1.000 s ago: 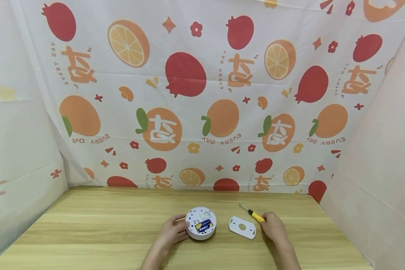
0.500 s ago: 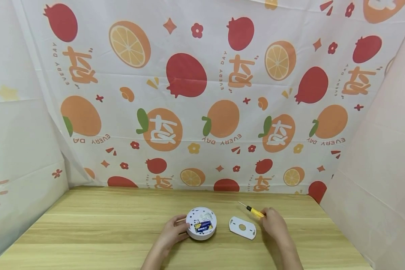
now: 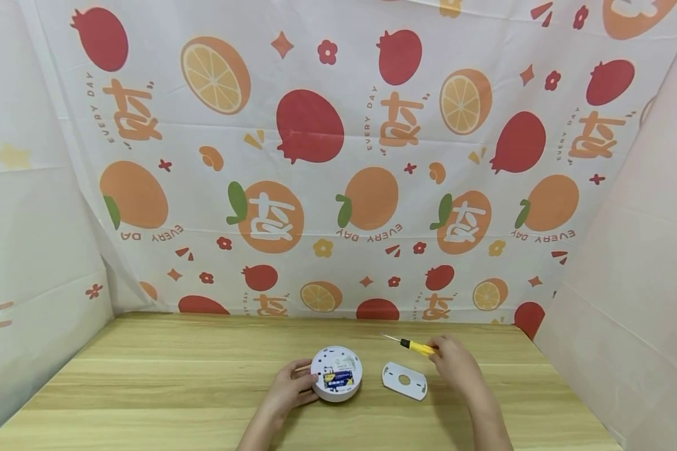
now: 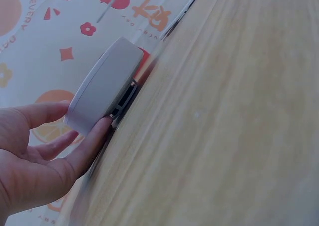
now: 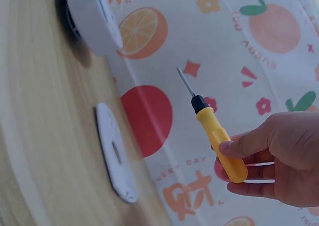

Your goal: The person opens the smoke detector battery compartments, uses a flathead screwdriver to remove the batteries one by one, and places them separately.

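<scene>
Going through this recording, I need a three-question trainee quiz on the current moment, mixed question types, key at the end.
1. True or false: the white plate lies on the table, apart from the round white device.

2. Fill in the blank: the round white device is held by the ____.

3. What does the right hand hold?
A) the white plate
B) a yellow-handled screwdriver
C) nothing

Key:
1. True
2. left hand
3. B
</scene>
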`<state>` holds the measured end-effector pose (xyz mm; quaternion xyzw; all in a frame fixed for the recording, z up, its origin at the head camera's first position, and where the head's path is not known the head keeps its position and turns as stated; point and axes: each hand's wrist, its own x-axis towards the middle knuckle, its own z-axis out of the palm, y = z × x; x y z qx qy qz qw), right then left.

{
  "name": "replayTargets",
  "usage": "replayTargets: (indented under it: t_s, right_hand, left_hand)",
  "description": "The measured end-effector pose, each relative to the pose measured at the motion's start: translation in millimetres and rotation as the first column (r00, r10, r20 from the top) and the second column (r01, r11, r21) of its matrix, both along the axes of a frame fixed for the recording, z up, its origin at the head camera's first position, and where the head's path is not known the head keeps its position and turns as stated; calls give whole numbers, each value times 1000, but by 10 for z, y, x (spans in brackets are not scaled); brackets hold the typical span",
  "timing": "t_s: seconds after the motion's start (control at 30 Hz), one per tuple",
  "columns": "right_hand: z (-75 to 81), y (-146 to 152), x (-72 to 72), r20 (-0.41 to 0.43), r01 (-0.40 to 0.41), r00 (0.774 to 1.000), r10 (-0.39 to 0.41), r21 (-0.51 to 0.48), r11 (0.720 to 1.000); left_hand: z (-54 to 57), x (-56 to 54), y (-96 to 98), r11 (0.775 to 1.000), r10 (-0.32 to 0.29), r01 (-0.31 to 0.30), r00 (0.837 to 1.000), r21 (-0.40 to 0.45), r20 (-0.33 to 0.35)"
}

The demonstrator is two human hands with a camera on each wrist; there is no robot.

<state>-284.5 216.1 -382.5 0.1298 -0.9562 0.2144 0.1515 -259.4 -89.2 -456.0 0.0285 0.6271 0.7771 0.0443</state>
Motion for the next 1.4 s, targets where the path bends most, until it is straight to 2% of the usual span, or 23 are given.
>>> replayTargets:
  t_s: [0.27, 0.67, 1.1, 1.4]
  right_hand:
    - [92, -89, 57, -46, -57, 997, 58, 31, 998]
    - [128, -209, 104, -90, -123, 987, 131, 84, 989]
    - [98, -298, 113, -56, -192, 978, 199, 119, 974]
    - [85, -326, 131, -35, -205, 977, 211, 136, 969]
  left_hand:
    - [-11, -5, -8, 1000, 1, -1, 1000, -22, -4]
    - [-6, 13, -1, 1000, 2, -2, 1000, -27, 1]
    - [-5, 36, 27, 1000, 5, -5, 1000, -2, -1]
    - [-43, 25, 52, 999, 52, -52, 999, -11, 5]
